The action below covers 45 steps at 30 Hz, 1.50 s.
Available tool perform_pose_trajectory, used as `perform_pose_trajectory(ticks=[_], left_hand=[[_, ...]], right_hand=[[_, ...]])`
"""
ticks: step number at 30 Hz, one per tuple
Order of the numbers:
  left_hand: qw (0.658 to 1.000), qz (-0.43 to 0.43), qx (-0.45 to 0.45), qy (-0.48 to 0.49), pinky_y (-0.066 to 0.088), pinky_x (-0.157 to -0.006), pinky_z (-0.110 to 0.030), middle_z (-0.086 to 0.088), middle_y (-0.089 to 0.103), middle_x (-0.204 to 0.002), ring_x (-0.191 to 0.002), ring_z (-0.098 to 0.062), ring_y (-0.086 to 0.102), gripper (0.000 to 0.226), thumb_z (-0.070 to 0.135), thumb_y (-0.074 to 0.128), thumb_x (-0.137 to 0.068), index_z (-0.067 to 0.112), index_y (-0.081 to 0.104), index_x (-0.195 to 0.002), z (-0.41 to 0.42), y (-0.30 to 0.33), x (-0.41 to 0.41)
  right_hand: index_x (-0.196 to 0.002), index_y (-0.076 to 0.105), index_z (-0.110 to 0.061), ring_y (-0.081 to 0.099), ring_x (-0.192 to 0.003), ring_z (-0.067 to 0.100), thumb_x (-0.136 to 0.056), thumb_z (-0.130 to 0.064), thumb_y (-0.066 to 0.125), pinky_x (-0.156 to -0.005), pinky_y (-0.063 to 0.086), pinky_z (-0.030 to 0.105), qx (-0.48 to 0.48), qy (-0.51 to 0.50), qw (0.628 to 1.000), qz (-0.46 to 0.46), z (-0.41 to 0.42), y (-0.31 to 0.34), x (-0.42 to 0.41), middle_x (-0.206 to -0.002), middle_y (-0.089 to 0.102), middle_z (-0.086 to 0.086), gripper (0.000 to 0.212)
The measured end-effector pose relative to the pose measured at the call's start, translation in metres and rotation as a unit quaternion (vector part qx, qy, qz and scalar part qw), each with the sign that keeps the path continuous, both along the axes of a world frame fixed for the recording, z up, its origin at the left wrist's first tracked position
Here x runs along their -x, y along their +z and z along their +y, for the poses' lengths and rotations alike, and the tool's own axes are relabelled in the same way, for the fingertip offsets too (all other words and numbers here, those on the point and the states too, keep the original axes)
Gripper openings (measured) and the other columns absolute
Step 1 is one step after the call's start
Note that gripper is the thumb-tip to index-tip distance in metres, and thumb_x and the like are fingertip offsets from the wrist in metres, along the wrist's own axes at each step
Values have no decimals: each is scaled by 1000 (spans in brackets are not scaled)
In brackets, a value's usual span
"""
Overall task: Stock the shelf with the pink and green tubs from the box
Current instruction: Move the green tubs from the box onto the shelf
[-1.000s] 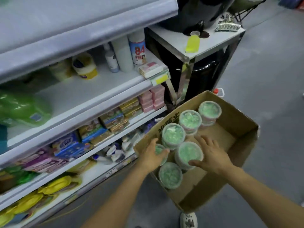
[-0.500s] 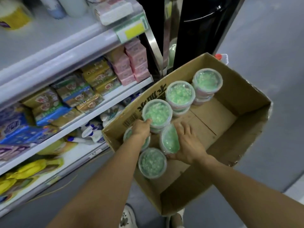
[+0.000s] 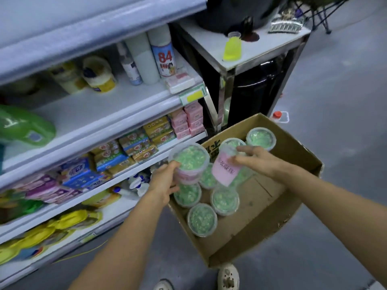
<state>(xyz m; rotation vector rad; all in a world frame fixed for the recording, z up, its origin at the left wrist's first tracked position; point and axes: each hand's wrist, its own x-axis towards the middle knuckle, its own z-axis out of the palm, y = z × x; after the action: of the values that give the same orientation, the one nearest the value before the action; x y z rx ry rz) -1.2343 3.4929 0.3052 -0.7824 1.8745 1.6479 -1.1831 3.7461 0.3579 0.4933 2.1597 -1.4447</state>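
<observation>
An open cardboard box (image 3: 293,155) sits on the floor beside the shelf unit (image 3: 109,114). My left hand (image 3: 165,181) grips a tub with a pink label and green contents (image 3: 189,162), lifted above the box's left edge. My right hand (image 3: 257,162) holds a second tub (image 3: 225,170) tilted on its side, pink label facing me, over the box. Several more green-topped tubs remain inside the box, among them one near the front (image 3: 202,219) and one at the back (image 3: 260,139).
Shelves at left carry soap packs (image 3: 134,147), pink boxes (image 3: 188,122), bottles and a white can marked 84 (image 3: 164,57). A steel table (image 3: 247,53) with a yellow bottle (image 3: 232,47) stands behind the box. Grey floor lies to the right. My shoes (image 3: 228,277) are below.
Both hands have lifted a tub each out of the box; before, they were reaching down among the tubs. The view has tilted back up toward the shelves.
</observation>
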Motion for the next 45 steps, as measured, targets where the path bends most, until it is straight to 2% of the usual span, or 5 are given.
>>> perform_pose_trajectory(ticks=[3,11,24,38,45], left_hand=[[998,64,-17,9,53,-82,-40,-2,64,-98,-86,-26,64,11,34,61,-86,24,62,-90,-16,47,-4],[979,197,-22,48,54,-57,-32,-11,62,-97,-72,-24,64,31,37,61,-85,14,56,-105,-80,173,-1],[955,287,-46,53,60,-70,-41,-17,47,-115,-85,-35,61,33,43,55,-88,16,53,-108,-195,339,64],[943,284,-48,165,57,-79,-50,-16,44,-108,-97,-43,58,46,44,57,-89,9,50,-118,-306,347,176],[942,285,-53,167,56,-81,-51,-15,46,-106,-89,-40,61,42,43,57,-89,9,52,-113,-325,333,221]], right_hand=[[-133,49,-23,56,-91,0,-82,-38,68,-67,39,10,-14,37,997,62,-7,44,11,-116,60,-7,56],[-115,56,-40,56,-100,0,-68,-47,77,-81,43,21,-17,140,972,190,-56,157,50,-120,57,-5,52],[-117,57,-40,56,-111,11,-60,-51,70,-82,44,27,-15,220,913,342,-163,296,171,-122,57,-9,59],[-113,48,-36,41,-118,18,-64,-43,80,-94,41,36,-156,273,867,387,-276,293,342,-127,42,-4,58],[-116,63,-37,24,-132,6,-75,-31,76,-109,23,34,-266,302,784,472,-287,298,409,-137,42,-15,44]])
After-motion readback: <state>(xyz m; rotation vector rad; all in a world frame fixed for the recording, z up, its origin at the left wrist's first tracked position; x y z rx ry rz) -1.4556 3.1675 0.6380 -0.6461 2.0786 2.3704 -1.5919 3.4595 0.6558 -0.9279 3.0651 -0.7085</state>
